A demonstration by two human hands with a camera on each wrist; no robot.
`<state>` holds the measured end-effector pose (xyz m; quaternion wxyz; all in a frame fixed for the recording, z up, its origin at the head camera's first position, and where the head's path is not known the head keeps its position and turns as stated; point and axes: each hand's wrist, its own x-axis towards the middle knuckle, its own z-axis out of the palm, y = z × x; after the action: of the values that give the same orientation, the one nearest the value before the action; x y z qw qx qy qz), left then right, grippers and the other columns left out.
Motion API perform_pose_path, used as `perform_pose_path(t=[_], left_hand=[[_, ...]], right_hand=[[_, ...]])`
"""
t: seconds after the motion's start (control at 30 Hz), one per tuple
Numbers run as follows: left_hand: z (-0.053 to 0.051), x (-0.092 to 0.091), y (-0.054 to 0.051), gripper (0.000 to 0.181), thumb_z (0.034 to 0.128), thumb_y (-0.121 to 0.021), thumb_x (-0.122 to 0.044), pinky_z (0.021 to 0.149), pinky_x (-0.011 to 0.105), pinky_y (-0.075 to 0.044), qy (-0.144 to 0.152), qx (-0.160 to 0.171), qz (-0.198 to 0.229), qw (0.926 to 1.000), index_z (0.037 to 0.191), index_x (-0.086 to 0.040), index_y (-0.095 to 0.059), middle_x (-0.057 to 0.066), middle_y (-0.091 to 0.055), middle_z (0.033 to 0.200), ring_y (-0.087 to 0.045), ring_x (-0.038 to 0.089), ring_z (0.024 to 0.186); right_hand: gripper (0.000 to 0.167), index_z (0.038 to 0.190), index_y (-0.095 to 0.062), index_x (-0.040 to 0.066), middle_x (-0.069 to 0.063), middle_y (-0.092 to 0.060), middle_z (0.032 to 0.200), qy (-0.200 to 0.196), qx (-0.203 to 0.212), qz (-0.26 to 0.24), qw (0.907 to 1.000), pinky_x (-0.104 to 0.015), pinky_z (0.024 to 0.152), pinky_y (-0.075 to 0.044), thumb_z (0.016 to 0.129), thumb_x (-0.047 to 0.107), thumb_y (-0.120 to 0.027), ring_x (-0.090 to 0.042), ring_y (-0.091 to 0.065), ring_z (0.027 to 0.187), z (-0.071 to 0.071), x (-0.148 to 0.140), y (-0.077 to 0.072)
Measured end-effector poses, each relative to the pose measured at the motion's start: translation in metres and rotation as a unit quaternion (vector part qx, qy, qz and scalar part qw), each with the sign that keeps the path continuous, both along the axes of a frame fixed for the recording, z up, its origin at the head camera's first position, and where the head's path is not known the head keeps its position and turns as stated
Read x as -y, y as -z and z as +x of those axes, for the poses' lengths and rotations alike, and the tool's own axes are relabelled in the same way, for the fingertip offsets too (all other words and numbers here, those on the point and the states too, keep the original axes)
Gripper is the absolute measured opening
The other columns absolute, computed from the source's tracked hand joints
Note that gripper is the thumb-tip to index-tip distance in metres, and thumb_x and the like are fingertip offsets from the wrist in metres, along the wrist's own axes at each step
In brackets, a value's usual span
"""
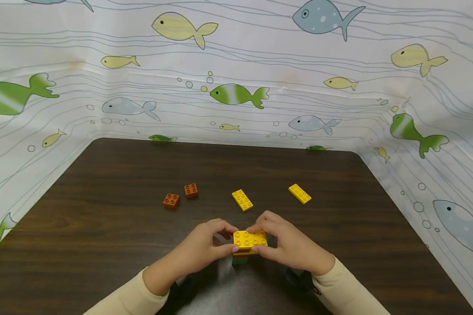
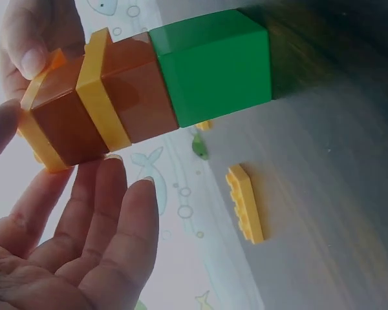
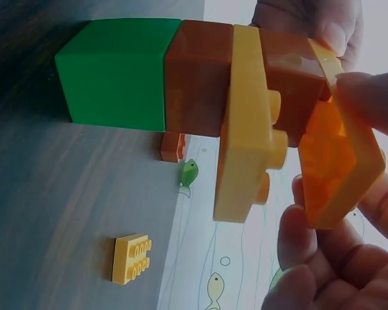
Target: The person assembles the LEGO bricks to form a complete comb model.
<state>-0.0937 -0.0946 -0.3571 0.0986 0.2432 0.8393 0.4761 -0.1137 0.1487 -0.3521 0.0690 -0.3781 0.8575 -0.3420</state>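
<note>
A white cloth printed with fish point(image 1: 260, 52) stands behind and along both sides of a dark wooden table point(image 1: 102, 218). Two cream sleeves, the left point(image 1: 128, 295) and the right point(image 1: 348, 291), come in from the near edge. The left hand point(image 1: 205, 247) pinches the left end of the top yellow brick point(image 1: 250, 239), thumb on the near side and fingers on the far side. The right hand point(image 1: 287, 243) pinches the same brick toward its right end, its thumb also on the near side.

Between the hands, near the front of the table, is a small tower point(image 2: 140, 90) of toy bricks, with that yellow brick uppermost. At its bottom sits a green block point(image 2: 216, 71). A lower yellow brick point(image 3: 242, 135) lies midway up; both flat yellow bricks jut out to the right past the blocks below. Two more flat yellow bricks, one point(image 1: 242, 200) just beyond the hands and one point(image 1: 299, 194) farther right, lie studs up on the table. In the tower, a lower brown block point(image 2: 140, 90) and an upper brown block point(image 2: 68, 113) sandwich the lower yellow brick. Two loose brown blocks, a nearer point(image 1: 171, 201) and a farther point(image 1: 191, 190), lie beside each other, apart, on the left.
</note>
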Motion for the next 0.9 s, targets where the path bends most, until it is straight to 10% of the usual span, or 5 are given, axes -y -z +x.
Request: perform_pose_path(t=[0.33,0.9], left_hand=[[-0.005,0.013,0.0,0.043,0.0869,-0.072,-0.03,0.083,0.034,-0.052,-0.024,0.006,-0.007,0.9997,0.121,-0.007,-0.062,0.007,-0.062,0.113,-0.059,0.022,0.101],[-0.048,0.095,0.002,0.048,0.0904,-0.069,-0.029,0.087,0.052,-0.048,-0.182,-0.008,-0.056,0.9818,0.129,-0.003,-0.057,0.02,-0.061,0.123,-0.055,0.038,0.115]], right_hand=[[0.03,0.116,-0.066,0.012,0.007,-0.051,0.101,0.011,0.022,0.005,0.9997,-0.031,0.082,-0.05,0.089,0.023,-0.071,-0.008,-0.051,0.091,0.0,0.002,-0.003],[0.028,0.115,-0.066,0.013,0.008,-0.052,0.103,0.008,0.017,0.022,0.9996,-0.029,0.078,-0.049,0.09,0.022,-0.07,-0.006,-0.051,0.089,0.0,0.001,-0.004]])
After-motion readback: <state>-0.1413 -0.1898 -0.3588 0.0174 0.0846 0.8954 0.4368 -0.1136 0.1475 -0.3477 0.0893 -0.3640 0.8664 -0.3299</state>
